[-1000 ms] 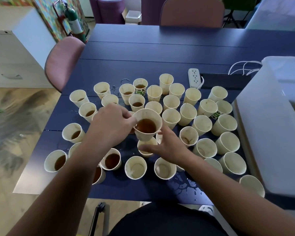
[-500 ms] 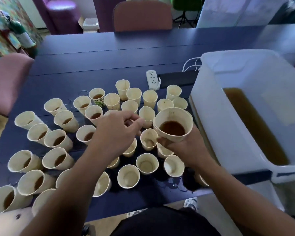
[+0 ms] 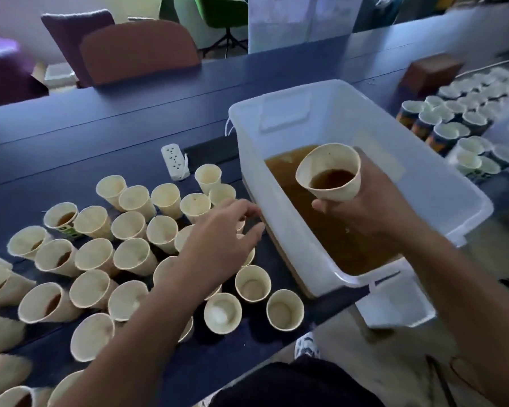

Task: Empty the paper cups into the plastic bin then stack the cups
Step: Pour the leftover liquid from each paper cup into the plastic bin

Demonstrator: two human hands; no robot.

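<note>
My right hand [image 3: 373, 212] grips a cream paper cup [image 3: 331, 176] holding brown liquid, upright above the white plastic bin [image 3: 291, 230]. The bin stands at the table's right end and has brown liquid [image 3: 335, 245] pooled in it. My left hand [image 3: 221, 239] hovers with relaxed fingers over a crowd of paper cups [image 3: 130, 254] on the dark blue table [image 3: 130, 118]. It holds nothing. Some cups at the left still hold brown liquid; those nearer the bin look empty.
A white power strip [image 3: 174, 161] lies behind the cups. Chairs [image 3: 138, 51] stand along the table's far side. More cups [image 3: 453, 127] crowd a surface at the far right, past the bin. The table's far half is bare.
My right hand has carried the filled cup rightward from above the cup cluster to over the bin. My left hand has opened and drifted right. The view has swung toward the bin.
</note>
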